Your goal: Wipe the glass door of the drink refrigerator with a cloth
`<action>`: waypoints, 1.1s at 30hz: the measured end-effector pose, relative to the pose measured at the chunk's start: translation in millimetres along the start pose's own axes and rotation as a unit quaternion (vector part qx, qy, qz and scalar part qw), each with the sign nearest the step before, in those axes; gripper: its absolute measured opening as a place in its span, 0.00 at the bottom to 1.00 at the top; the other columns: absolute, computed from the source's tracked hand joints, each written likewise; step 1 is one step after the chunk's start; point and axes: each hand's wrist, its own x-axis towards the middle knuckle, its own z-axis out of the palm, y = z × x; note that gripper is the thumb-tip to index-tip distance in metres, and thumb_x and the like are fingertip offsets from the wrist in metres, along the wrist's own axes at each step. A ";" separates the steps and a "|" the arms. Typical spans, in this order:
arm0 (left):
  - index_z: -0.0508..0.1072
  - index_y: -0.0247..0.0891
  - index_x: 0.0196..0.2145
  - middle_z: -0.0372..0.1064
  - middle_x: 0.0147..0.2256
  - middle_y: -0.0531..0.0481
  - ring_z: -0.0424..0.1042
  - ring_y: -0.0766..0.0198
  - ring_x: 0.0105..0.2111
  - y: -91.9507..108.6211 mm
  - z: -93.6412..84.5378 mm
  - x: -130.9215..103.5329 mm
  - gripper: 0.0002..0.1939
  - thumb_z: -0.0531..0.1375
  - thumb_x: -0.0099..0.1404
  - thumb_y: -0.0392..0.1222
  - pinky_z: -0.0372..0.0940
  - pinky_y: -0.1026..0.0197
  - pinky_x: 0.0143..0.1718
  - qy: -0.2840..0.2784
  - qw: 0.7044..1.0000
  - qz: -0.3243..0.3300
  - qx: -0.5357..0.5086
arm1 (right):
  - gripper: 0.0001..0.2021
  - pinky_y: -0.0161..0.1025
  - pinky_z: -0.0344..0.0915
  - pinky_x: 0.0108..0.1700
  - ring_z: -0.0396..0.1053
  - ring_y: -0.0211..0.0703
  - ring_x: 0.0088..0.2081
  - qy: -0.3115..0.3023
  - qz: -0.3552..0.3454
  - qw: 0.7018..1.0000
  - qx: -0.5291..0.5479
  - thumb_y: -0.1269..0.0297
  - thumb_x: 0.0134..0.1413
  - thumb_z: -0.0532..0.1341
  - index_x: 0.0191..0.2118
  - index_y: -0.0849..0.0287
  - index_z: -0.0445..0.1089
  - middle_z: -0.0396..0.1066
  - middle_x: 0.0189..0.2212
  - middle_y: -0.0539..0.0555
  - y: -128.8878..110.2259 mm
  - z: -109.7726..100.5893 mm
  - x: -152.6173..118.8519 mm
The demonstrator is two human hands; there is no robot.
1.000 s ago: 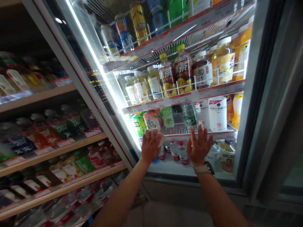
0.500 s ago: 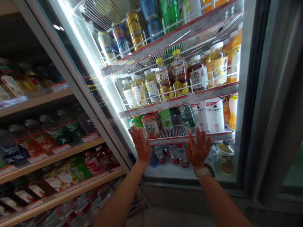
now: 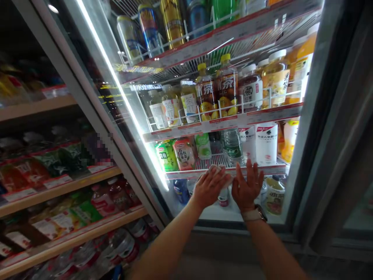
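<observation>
My left hand (image 3: 210, 187) lies nearly flat against the glass door (image 3: 201, 216) of a lit drinks cooler, in front of the lower shelf edge. A thin whitish cloth or wipe (image 3: 217, 168) shows under its fingers, pressed to the glass. Just to the right, my right hand (image 3: 247, 188) rests on the same pane, fingers stretched out and apart, holding nothing. A watch (image 3: 258, 213) is on the right wrist. Behind the glass, near the fingertips, stand a clear green-labelled bottle (image 3: 233, 149) and white packs (image 3: 266, 144).
Above, cooler shelves hold tea bottles (image 3: 227, 89) and cans (image 3: 150, 29). A metal door frame (image 3: 116, 155) runs slanting on the left. Beyond it are wooden shelves (image 3: 72, 229) with rows of bottles. A dark frame (image 3: 329, 128) borders the right side.
My left hand has slid right across the glass, from the left side to close beside my right hand. The right hand stays about where it was. The view has shifted slightly.
</observation>
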 end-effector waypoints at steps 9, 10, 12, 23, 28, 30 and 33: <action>0.46 0.42 0.70 0.41 0.70 0.42 0.37 0.49 0.70 -123.0 -51.7 -72.8 0.32 0.50 0.71 0.41 0.45 0.40 0.68 0.009 0.987 -0.161 0.021 | 0.29 0.58 0.49 0.66 0.53 0.57 0.67 0.023 0.005 1.000 0.007 0.70 0.59 0.56 0.66 0.51 0.58 0.55 0.67 0.59 -2.4 0.8 -1.2; 0.45 0.42 0.70 0.38 0.70 0.41 0.36 0.50 0.70 -128.7 -54.5 -87.0 0.32 0.50 0.71 0.41 0.42 0.40 0.68 0.026 0.979 -0.201 0.019 | 0.28 0.59 0.49 0.66 0.54 0.58 0.67 0.024 0.009 1.000 0.006 0.70 0.59 0.56 0.65 0.52 0.59 0.55 0.67 0.59 -2.8 1.3 -2.0; 0.43 0.42 0.70 0.35 0.71 0.41 0.35 0.51 0.70 -129.3 -55.5 -115.0 0.32 0.50 0.72 0.43 0.37 0.40 0.69 0.060 0.957 -0.284 0.006 | 0.27 0.60 0.50 0.66 0.55 0.59 0.66 0.021 0.022 1.000 0.002 0.69 0.58 0.56 0.64 0.52 0.62 0.56 0.66 0.60 -3.5 2.2 -3.7; 0.39 0.35 0.70 0.30 0.71 0.37 0.30 0.53 0.71 -46.9 -9.7 -106.8 0.32 0.44 0.74 0.47 0.34 0.43 0.70 0.208 0.797 -0.566 0.022 | 0.27 0.55 0.53 0.64 0.58 0.56 0.65 0.026 0.020 0.999 -0.011 0.68 0.59 0.56 0.64 0.51 0.61 0.59 0.65 0.60 -4.8 1.2 -2.3; 0.39 0.40 0.70 0.28 0.72 0.44 0.28 0.52 0.70 -4.4 -7.2 -39.3 0.32 0.46 0.73 0.41 0.33 0.43 0.70 0.158 0.876 -0.454 -0.048 | 0.25 0.54 0.52 0.65 0.58 0.55 0.65 0.022 0.023 0.999 0.005 0.70 0.58 0.56 0.61 0.50 0.66 0.59 0.65 0.58 -3.3 -1.1 -2.5; 0.41 0.40 0.70 0.29 0.72 0.45 0.27 0.49 0.70 15.1 -3.4 -20.9 0.33 0.47 0.71 0.39 0.37 0.40 0.69 0.105 0.922 -0.367 -0.060 | 0.23 0.54 0.52 0.64 0.58 0.55 0.65 0.018 0.020 1.000 0.005 0.70 0.58 0.55 0.59 0.51 0.69 0.60 0.64 0.58 -1.4 -0.9 -4.1; 0.49 0.40 0.69 0.35 0.71 0.49 0.31 0.49 0.70 32.8 4.4 -5.3 0.32 0.50 0.69 0.38 0.44 0.45 0.69 0.008 0.984 -0.168 -0.058 | 0.21 0.56 0.54 0.63 0.60 0.56 0.64 0.010 0.026 1.000 -0.001 0.68 0.58 0.55 0.55 0.52 0.72 0.63 0.62 0.59 2.2 0.6 -7.8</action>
